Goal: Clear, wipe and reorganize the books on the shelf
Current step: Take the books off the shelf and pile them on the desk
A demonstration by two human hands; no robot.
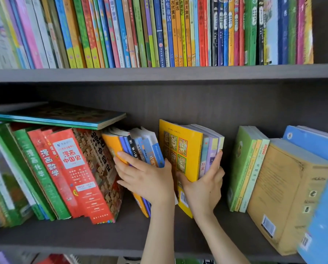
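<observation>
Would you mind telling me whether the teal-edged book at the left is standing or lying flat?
Lying flat: the teal-edged book rests horizontally across the tops of the leaning red books.

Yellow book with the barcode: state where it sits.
In the head view, the yellow book stands mid lower shelf, leftmost in a thin bundle the right hand grips, right of the orange and blue books the left hand holds.
</observation>
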